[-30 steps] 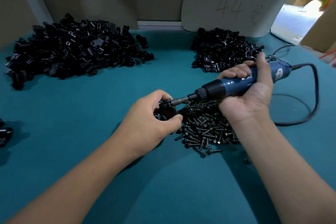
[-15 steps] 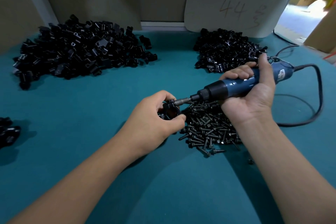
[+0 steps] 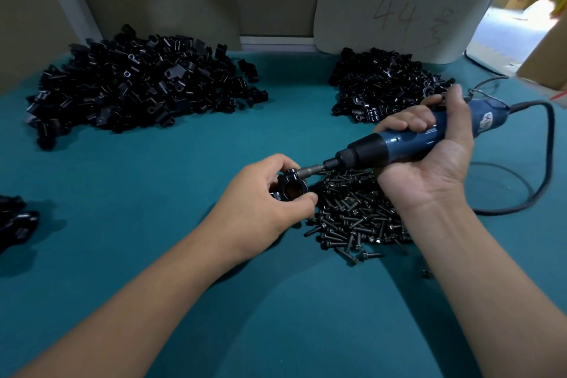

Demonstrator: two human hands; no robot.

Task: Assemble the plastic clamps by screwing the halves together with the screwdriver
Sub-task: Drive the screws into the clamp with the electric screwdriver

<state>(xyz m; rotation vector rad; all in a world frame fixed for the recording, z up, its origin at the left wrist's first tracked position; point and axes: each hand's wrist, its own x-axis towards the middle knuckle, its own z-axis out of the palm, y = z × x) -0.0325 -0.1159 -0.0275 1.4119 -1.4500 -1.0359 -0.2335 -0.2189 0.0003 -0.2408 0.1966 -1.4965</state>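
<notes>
Left hand pinches black clamp between thumb and fingers, just above teal desk, beside screw pile. Right hand wrapped around blue electric screwdriver, thumb along top; bit tip touches clamp's upper edge. Cord loops off to right. Large heap of clamp halves far left, smaller heap behind right hand. Card marked 44 leans on back wall.

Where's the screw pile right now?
In the head view the screw pile lies on the teal table, right of centre, just right of the left hand and under the right hand holding the screwdriver.
</notes>
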